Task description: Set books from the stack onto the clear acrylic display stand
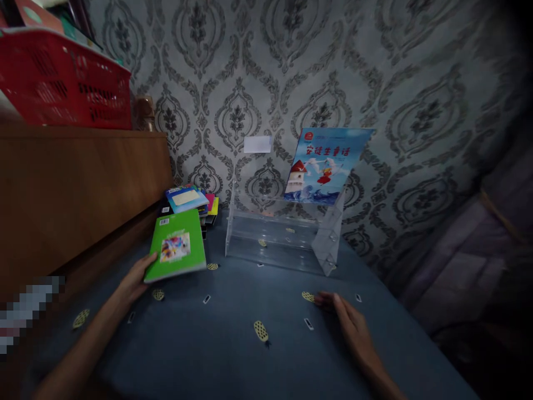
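Note:
My left hand [136,276] grips a green book [177,247] by its lower left corner, thumb on top. The book's barcode and a colourful picture face up, and it is tilted above the table in front of a book pile [187,199]. My right hand [347,318] hovers over the table at the right with nothing in it, its fingers loosely apart. Beyond both hands stands a clear acrylic rack [270,253] with stepped tiers. A blue picture book [322,166] with red Chinese characters leans upright on the rack's upper right side.
A blue-grey tablecloth [233,344] with pineapple prints covers the table. On the left, a wooden cabinet [83,183] carries a red plastic basket [70,83]. Patterned wallpaper [237,72] rises behind the rack. A pale curtain-like cloth [470,233] hangs at the right.

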Available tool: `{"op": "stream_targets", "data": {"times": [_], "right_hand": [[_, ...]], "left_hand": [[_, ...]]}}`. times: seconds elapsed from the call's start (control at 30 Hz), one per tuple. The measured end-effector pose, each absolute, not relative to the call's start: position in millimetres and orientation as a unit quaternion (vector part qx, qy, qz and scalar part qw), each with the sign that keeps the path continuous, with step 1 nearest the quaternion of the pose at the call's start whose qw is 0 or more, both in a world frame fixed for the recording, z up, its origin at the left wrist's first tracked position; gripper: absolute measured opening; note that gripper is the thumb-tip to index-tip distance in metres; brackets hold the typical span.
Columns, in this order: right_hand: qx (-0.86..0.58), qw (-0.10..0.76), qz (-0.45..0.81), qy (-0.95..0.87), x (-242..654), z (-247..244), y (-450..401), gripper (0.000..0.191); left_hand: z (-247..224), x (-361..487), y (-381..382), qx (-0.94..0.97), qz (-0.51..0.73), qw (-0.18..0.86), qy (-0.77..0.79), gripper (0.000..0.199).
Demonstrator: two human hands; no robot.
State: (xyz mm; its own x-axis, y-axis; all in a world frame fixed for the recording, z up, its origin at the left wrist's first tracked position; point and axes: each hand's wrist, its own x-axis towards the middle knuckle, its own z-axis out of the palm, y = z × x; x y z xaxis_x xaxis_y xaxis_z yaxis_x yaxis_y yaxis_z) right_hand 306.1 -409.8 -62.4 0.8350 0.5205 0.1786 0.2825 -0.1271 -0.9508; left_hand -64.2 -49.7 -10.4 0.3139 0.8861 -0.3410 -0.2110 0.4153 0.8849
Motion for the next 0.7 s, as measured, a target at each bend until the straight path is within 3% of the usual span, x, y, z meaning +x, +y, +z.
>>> {"op": "stream_targets", "data": {"times": [0.1,0.23,0.47,0.7], "right_hand": [[-0.744,0.601,0.098,-0.275,304.5,-61.1,-409.1,0.074],[-0.737,0.606,0.096,-0.283,300.0,-59.3,-408.0,0.073],[-0.730,0.610,0.103,-0.292,299.8,-64.0,-409.5,0.074],[-0.724,0.602,0.090,-0.323,302.6,-73.7,-409.1,0.072]], "left_hand": [[-31.8,-78.6,-60.0,0.401,0.310,0.719,0.476,0.015],[-37.3,-70.2,-55.0,0.429,0.341,0.667,0.504,0.022],[-44.2,-70.0,-57.6,0.461,0.339,0.649,0.502,0.054],[-53.5,-81.7,-72.5,0.556,0.273,0.626,0.473,0.064]]}}
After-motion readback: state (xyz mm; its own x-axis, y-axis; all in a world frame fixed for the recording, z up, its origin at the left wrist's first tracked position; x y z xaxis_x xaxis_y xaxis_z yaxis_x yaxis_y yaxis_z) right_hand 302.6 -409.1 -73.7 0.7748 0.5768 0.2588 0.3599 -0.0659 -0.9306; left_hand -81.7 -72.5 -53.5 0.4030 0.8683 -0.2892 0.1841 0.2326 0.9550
